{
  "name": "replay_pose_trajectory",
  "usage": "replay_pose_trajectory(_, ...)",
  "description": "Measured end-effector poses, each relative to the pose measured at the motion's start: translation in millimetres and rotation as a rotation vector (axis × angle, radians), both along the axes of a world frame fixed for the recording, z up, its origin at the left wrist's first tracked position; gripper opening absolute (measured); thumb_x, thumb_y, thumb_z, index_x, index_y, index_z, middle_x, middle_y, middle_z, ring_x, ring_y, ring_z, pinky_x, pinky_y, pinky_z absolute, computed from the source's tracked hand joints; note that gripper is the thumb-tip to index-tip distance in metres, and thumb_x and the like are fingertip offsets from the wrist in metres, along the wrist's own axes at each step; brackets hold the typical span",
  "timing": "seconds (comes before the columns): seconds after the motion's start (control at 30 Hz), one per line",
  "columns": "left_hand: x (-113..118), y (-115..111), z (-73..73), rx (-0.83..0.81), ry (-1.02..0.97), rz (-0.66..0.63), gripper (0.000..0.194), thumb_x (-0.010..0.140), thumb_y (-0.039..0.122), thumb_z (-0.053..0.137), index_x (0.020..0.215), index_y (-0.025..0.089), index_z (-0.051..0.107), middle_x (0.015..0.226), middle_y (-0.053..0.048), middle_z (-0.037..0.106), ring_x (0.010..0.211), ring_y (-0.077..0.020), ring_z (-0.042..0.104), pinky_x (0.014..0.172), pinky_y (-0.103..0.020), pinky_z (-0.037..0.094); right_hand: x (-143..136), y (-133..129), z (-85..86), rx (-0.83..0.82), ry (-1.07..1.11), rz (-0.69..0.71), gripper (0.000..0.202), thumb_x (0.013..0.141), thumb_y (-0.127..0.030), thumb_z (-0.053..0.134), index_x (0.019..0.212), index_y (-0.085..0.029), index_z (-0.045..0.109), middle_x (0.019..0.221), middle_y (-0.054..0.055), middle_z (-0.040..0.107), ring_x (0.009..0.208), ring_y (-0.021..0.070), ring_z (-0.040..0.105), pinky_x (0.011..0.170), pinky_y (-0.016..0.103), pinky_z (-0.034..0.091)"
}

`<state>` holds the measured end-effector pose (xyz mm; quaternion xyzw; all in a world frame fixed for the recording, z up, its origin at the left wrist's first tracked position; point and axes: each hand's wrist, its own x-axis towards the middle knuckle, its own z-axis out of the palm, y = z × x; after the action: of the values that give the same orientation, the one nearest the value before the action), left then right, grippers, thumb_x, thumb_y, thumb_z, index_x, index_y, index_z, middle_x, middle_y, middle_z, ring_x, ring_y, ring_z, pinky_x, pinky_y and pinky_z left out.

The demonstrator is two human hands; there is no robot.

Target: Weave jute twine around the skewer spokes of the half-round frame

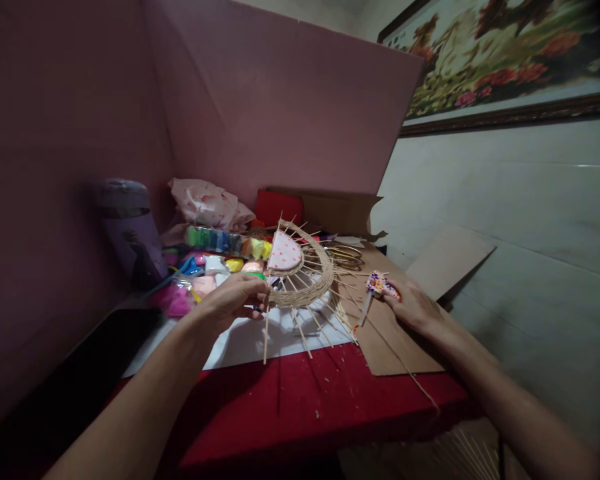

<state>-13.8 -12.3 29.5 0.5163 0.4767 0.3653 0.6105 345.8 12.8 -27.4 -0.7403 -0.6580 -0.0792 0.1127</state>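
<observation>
My left hand grips the left edge of a half-round frame made of thin sticks with twine wound through them. At the frame's centre is a half-circle of pink spotted cloth, and stick ends poke out beyond the twine band. To the right, my right hand is closed around the handle of a flower-patterned glue gun, above a brown cardboard sheet. A loose strand of twine trails across the cardboard and over the red cloth.
Packets of coloured clay lie behind my left hand. A purple bottle stands at the left near a black flat object. White paper and loose sticks lie on the red tablecloth. Pink board rises behind.
</observation>
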Motion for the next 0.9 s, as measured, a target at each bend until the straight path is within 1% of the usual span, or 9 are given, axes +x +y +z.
replay_pose_trajectory(0.1, 0, 0, -1.4, -0.013, 0.011, -0.004, 0.011, 0.063, 0.021, 0.059, 0.06, 0.013, 0.053, 0.057, 0.0, 0.051, 0.052, -0.0088, 0.05, 0.045, -0.02, 0.04, -9, -10, 9.8, 0.018, -0.104, 0.003, 0.04, 0.09, -0.037, 0.036, 0.12, -0.02, 0.055, 0.098, 0.015, 0.06, 0.093, 0.0287, 0.054, 0.074, 0.036, 0.037)
replay_pose_trajectory(0.17, 0, 0, -2.6, -0.025, 0.016, -0.012, 0.011, 0.064, 0.022, 0.06, 0.061, 0.014, 0.053, 0.058, 0.0, 0.051, 0.052, -0.0091, 0.05, 0.046, -0.021, 0.041, -25, -22, 20.5, 0.149, -0.166, -0.018, 0.035, 0.088, -0.032, 0.04, 0.112, -0.016, 0.06, 0.098, 0.017, 0.058, 0.093, 0.0311, 0.052, 0.076, 0.04, 0.036)
replay_pose_trajectory(0.2, 0, 0, -3.3, -0.032, 0.018, -0.017, 0.011, 0.063, 0.022, 0.061, 0.062, 0.014, 0.053, 0.058, 0.0, 0.052, 0.052, -0.0092, 0.051, 0.046, -0.021, 0.042, -36, -29, 26.2, 0.231, -0.137, 0.031, 0.032, 0.088, -0.028, 0.04, 0.108, -0.015, 0.06, 0.1, 0.017, 0.057, 0.093, 0.0299, 0.051, 0.077, 0.04, 0.037)
replay_pose_trajectory(0.3, 0, 2, -5.6, -0.054, 0.025, -0.034, 0.012, 0.062, 0.022, 0.063, 0.066, 0.014, 0.054, 0.059, 0.001, 0.053, 0.052, -0.0094, 0.052, 0.048, -0.022, 0.044, -79, -53, 40.6, 0.367, 0.092, 0.375, 0.022, 0.088, -0.024, 0.042, 0.092, -0.017, 0.062, 0.093, 0.01, 0.058, 0.09, 0.0232, 0.051, 0.081, 0.035, 0.038)
replay_pose_trajectory(0.37, 0, 2, -6.8, -0.063, 0.026, -0.037, 0.013, 0.062, 0.022, 0.063, 0.067, 0.013, 0.055, 0.058, 0.001, 0.053, 0.052, -0.0092, 0.052, 0.048, -0.023, 0.044, -109, -67, 45.1, 0.36, 0.208, 0.611, 0.017, 0.087, -0.019, 0.044, 0.09, -0.018, 0.061, 0.092, 0.008, 0.057, 0.09, 0.021, 0.05, 0.082, 0.034, 0.038)
replay_pose_trajectory(0.43, -1, 2, -7.5, -0.067, 0.022, -0.04, 0.014, 0.063, 0.022, 0.063, 0.068, 0.013, 0.055, 0.058, 0.001, 0.054, 0.052, -0.009, 0.053, 0.049, -0.023, 0.045, -136, -76, 45.1, 0.296, 0.248, 0.768, 0.017, 0.085, -0.016, 0.046, 0.093, -0.02, 0.061, 0.095, 0.007, 0.055, 0.091, 0.0214, 0.049, 0.081, 0.035, 0.039)
replay_pose_trajectory(0.5, -1, 2, -7.5, -0.071, 0.012, -0.048, 0.015, 0.063, 0.023, 0.064, 0.069, 0.013, 0.055, 0.059, 0.001, 0.056, 0.052, -0.0091, 0.054, 0.05, -0.023, 0.045, -156, -78, 42.1, 0.269, 0.253, 0.82, 0.022, 0.084, -0.014, 0.047, 0.099, -0.021, 0.061, 0.096, 0.007, 0.053, 0.092, 0.0221, 0.046, 0.08, 0.037, 0.038)
replay_pose_trajectory(0.6, 0, 1, -7.2, -0.093, -0.011, -0.056, 0.016, 0.064, 0.023, 0.065, 0.072, 0.014, 0.055, 0.06, 0.001, 0.058, 0.053, -0.01, 0.055, 0.05, -0.023, 0.046, -173, -73, 36.7, 0.269, 0.228, 0.841, 0.026, 0.084, -0.015, 0.048, 0.106, -0.021, 0.059, 0.094, 0.008, 0.052, 0.089, 0.0218, 0.044, 0.078, 0.037, 0.038)
replay_pose_trajectory(0.9, 1, 4, -8.7, -0.128, -0.014, -0.035, 0.014, 0.059, 0.015, 0.064, 0.07, 0.012, 0.057, 0.059, -0.003, 0.061, 0.05, -0.0106, 0.057, 0.051, -0.024, 0.046, -181, -65, 28.8, 0.274, 0.144, 0.847, 0.03, 0.081, -0.011, 0.046, 0.105, -0.019, 0.062, 0.091, 0.008, 0.051, 0.087, 0.0219, 0.041, 0.075, 0.036, 0.037)
